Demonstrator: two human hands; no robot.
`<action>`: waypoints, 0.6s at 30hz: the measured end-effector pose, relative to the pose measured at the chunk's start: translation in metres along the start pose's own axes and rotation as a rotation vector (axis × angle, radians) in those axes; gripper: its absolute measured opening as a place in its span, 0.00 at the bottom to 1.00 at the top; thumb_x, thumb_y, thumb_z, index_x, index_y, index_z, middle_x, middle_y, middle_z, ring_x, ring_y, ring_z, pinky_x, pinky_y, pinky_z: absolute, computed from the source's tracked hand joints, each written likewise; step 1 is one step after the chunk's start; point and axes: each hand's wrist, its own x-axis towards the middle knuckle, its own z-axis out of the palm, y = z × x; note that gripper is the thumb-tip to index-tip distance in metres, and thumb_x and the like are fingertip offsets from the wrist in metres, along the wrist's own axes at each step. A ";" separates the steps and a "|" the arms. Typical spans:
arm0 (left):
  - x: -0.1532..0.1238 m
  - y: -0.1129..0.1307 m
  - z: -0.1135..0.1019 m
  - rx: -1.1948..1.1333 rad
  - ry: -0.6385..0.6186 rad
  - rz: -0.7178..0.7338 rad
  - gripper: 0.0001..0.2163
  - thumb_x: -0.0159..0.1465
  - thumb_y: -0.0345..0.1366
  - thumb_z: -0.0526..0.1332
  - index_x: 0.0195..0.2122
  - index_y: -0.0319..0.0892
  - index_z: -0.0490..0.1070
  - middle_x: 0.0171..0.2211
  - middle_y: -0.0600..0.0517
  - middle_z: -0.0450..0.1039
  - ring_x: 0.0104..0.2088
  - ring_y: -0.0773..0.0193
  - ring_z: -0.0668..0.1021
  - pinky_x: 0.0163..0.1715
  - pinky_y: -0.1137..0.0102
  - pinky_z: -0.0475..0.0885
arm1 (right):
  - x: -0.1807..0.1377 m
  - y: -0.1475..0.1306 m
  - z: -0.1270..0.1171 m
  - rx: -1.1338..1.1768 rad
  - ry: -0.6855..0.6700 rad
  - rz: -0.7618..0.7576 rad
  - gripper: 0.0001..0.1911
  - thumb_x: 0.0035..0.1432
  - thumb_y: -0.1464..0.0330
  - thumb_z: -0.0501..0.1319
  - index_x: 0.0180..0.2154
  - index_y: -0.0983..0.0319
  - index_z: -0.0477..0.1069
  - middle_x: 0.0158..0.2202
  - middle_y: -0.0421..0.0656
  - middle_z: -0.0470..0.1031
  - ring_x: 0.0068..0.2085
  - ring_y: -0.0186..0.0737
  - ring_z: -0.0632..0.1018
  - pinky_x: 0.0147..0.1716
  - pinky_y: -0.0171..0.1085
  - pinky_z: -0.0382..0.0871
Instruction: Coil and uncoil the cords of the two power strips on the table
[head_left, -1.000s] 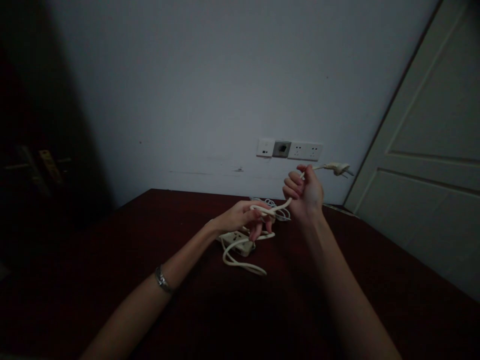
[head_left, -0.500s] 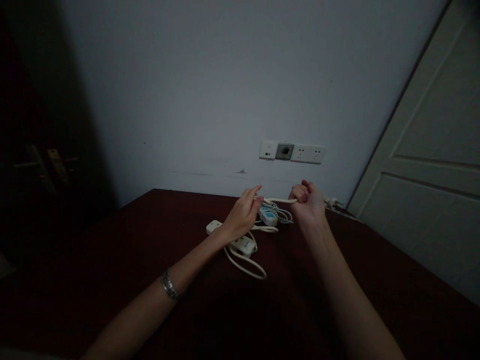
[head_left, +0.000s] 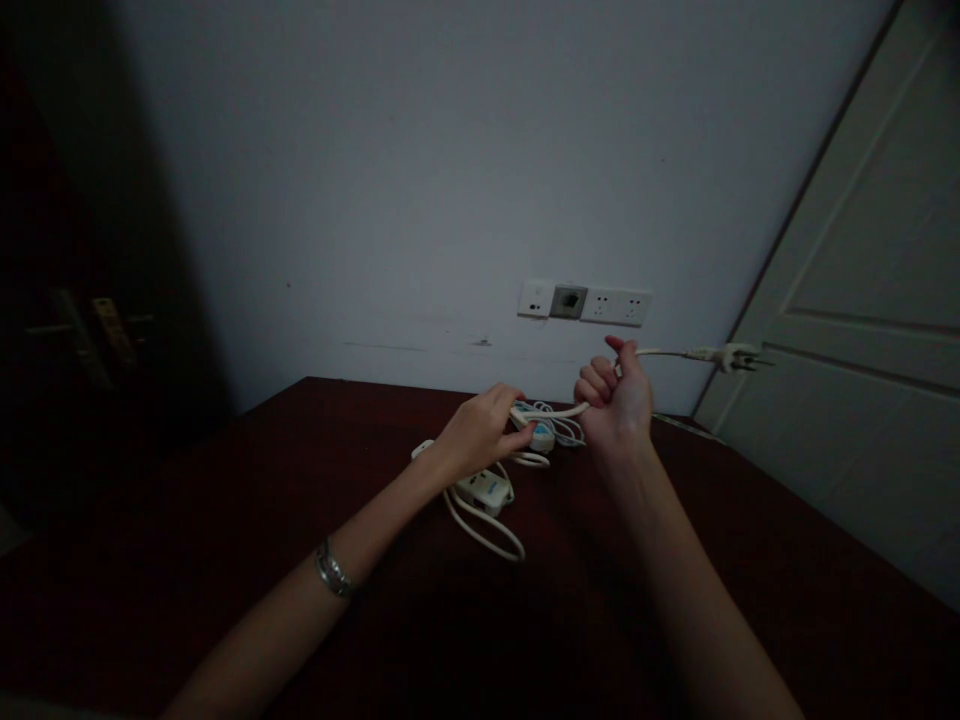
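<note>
My right hand (head_left: 616,406) is closed in a fist round a cream power cord (head_left: 559,411), held above a dark red table (head_left: 225,520). The cord's plug (head_left: 731,355) sticks out to the right of the fist, in the air. My left hand (head_left: 480,435) pinches the same cord a little to the left, fingers closed on it. Below my left hand a cream power strip (head_left: 484,488) lies on the table with loops of cord (head_left: 487,528) beside it. A second small adapter with thin white wires (head_left: 551,430) lies just behind.
A row of wall sockets (head_left: 585,303) sits on the white wall above the table's far edge. A pale door (head_left: 862,330) stands at the right. At the left is a dark door with a handle (head_left: 82,330). A bracelet is on my left wrist (head_left: 330,572).
My right hand has risen and pulled cord through its fist, so the plug went from low by the table edge to out in the air at the right. My left hand dropped slightly.
</note>
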 end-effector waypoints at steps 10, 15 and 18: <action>0.003 0.015 -0.016 0.212 -0.259 0.160 0.18 0.63 0.41 0.54 0.47 0.31 0.63 0.41 0.42 0.69 0.42 0.59 0.70 0.43 0.67 0.66 | -0.003 0.014 0.003 -0.240 -0.080 -0.172 0.12 0.57 0.58 0.57 0.31 0.60 0.61 0.14 0.27 0.45 0.13 0.23 0.45 0.12 0.28 0.34; 0.001 0.016 -0.015 0.436 -0.252 0.250 0.21 0.64 0.45 0.52 0.49 0.30 0.62 0.40 0.41 0.68 0.43 0.55 0.70 0.43 0.64 0.65 | -0.007 0.029 0.005 -0.320 -0.088 -0.222 0.14 0.55 0.56 0.58 0.31 0.60 0.62 0.14 0.28 0.46 0.14 0.23 0.47 0.12 0.28 0.36; -0.001 0.017 -0.006 0.483 -0.273 0.289 0.17 0.65 0.42 0.50 0.45 0.31 0.64 0.38 0.42 0.69 0.42 0.53 0.70 0.42 0.61 0.65 | -0.014 0.038 0.008 -0.370 -0.108 -0.228 0.16 0.55 0.54 0.57 0.31 0.60 0.62 0.15 0.28 0.47 0.14 0.23 0.48 0.12 0.27 0.38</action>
